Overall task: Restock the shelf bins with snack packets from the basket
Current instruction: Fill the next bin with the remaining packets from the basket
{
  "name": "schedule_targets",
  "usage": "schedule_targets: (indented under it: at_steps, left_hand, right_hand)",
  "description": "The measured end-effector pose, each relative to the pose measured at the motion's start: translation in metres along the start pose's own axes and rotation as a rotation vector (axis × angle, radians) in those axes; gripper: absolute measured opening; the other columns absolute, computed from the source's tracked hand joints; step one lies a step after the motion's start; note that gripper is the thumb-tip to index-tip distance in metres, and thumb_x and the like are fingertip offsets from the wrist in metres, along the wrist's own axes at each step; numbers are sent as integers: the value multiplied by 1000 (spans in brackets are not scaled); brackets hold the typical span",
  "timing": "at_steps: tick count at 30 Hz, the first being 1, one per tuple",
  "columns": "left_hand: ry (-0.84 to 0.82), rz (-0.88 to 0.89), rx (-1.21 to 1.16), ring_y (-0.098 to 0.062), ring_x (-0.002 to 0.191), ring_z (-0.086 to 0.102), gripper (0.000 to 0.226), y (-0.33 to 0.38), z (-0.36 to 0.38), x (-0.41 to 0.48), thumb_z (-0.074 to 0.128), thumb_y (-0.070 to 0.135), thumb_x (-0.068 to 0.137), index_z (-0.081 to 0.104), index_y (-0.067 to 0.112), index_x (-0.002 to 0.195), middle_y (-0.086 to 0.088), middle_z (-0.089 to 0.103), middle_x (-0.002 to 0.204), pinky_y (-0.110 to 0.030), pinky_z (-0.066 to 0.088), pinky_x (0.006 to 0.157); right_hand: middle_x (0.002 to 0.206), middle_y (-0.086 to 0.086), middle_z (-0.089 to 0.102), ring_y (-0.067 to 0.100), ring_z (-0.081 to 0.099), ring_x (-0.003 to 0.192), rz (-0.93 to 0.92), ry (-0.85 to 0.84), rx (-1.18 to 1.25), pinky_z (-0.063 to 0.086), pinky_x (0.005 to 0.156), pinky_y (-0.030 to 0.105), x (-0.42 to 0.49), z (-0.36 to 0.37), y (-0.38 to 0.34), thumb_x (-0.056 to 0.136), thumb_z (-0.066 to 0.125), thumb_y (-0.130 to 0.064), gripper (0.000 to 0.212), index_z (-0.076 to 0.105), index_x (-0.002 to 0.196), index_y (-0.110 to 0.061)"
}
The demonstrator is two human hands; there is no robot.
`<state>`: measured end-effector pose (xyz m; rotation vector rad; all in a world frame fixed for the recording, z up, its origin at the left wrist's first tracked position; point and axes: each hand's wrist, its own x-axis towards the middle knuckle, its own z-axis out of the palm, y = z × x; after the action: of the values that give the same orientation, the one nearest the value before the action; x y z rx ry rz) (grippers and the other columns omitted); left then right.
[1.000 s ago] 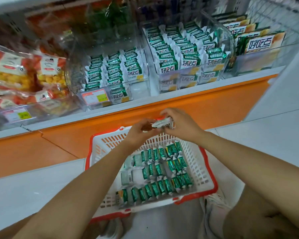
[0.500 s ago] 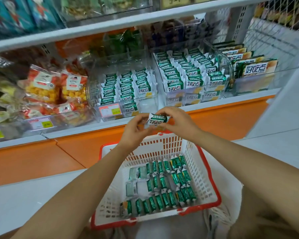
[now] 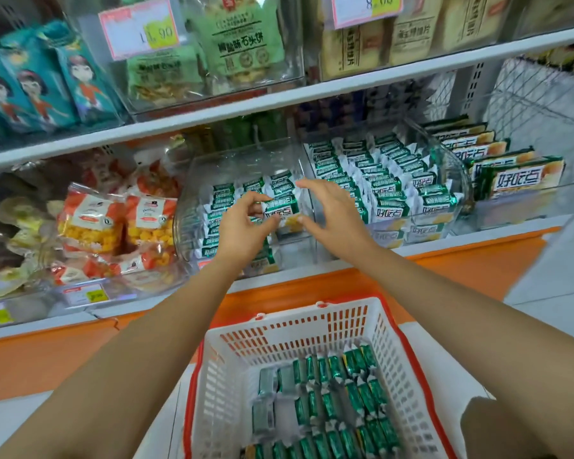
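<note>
1. 2 bare hands are reaching over the clear bin (image 3: 184,220): the left hand (image 3: 246,226) and the right hand (image 3: 335,217). 1 green-and-white packet (image 3: 278,212) is sitting between them, above the bin's front half.
2. The left hand is pinching the packet's left end between thumb and fingertips. The right hand is spreading in a loose curve with its fingers nearly straight. Its thumb (image 3: 307,223) is lying at the packet's lower right corner, and whether it is touching is hard to tell.
3. 1 white basket (image 3: 285,321) with a red rim is standing below and in front of the bin. It is holding about 3 rows of loose packets (image 3: 338,405). The frame's bottom edge is cutting off the nearest row, so an exact count is not showing.
4. Inside the bin, 3 columns of stocked packets (image 3: 222,193) are showing, with both hands covering much of them.
5. A second bin (image 3: 458,180), just right of the bin, is holding the same packets, too crowded to count. 2 orange bags (image 3: 90,220) are standing left of the bin.
6. The held packet's long axis is running roughly left to right, along the bin's front wall. Its printed face is turning toward the camera, green band uppermost.
</note>
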<state>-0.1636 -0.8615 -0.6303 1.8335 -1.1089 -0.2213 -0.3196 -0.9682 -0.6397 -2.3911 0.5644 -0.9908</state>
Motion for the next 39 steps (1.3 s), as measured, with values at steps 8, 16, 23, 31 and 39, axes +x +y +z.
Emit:
schedule_targets:
  at_steps: [8,16,23,31,39]
  left_hand:
    - [-171,-143,232,-14,64,51,31,-24,23,49,83,21,77,65,18,102,6,54,72,-28,37,59]
    - [-261,-210,612,-20,81,59,33,-30,40,71,85,32,74,61,21,94,6,57,77,-28,41,67]
    - [-241,-196,708,-23,74,57,45,-29,41,74,86,36,72,49,18,90,0,59,76,-30,37,56]
    - [-256,-165,618,-19,72,58,36,-25,31,63,82,38,77,55,19,92,3,60,78,-31,45,61]
    - [-96,77,531,-18,69,61,9,-2,15,21,62,23,93,64,17,87,8,62,74,-25,42,53]
  right_hand:
    - [153,3,36,21,27,144,9,-83,-116,20,118,42,5,11,29,95,58,-26,50,44,142,-17]
    - [149,3,40,21,32,141,-29,-85,-148,28,116,46,8,15,40,93,57,-27,48,47,139,-16]
    - [148,3,42,20,32,140,-55,-73,-204,22,113,35,7,16,41,93,51,-33,47,50,137,-15]
    - [154,1,33,18,24,145,-18,-147,-152,17,119,37,4,5,34,96,56,-28,49,44,142,-16]
    - [139,5,51,22,43,132,-117,-101,-193,30,111,40,-17,-16,24,95,41,-34,44,55,131,-13]
